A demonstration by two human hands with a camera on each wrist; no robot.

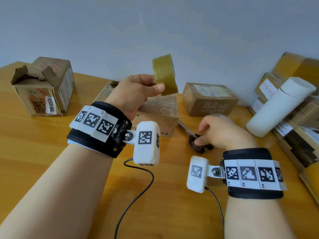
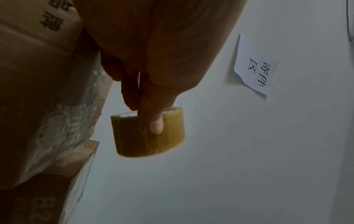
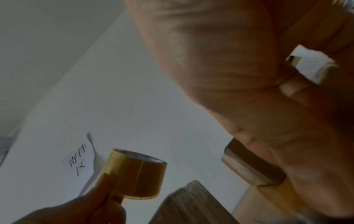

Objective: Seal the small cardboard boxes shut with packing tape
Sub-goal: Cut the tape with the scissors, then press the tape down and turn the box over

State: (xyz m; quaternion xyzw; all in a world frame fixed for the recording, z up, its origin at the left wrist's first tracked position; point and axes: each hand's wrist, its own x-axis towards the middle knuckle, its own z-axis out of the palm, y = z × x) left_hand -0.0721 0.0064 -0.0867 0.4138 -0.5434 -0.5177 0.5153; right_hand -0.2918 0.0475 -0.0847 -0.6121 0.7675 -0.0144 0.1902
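Note:
My left hand [image 1: 155, 85] is raised above the table and pinches a yellowish roll of packing tape [image 1: 164, 75]. In the left wrist view the thumb lies on the roll's outer face [image 2: 172, 133] and the fingers reach into its core. Below it sits a worn cardboard box [image 1: 158, 111] covered in old tape. My right hand [image 1: 202, 135] is low over the table, its fingertips on the dark handles of the scissors [image 1: 200, 147]. Whether it grips them I cannot tell. The right wrist view shows the roll [image 3: 138, 174] and blurred fingers.
An opened box [image 1: 43, 87] with torn flaps stands at the back left. A closed labelled box [image 1: 208, 100] sits behind the scissors. At the right, a white cylinder [image 1: 279, 107] leans on stacked boxes [image 1: 302, 135]. Wrist-camera cables [image 1: 138, 195] trail over the wooden table [image 1: 51, 152].

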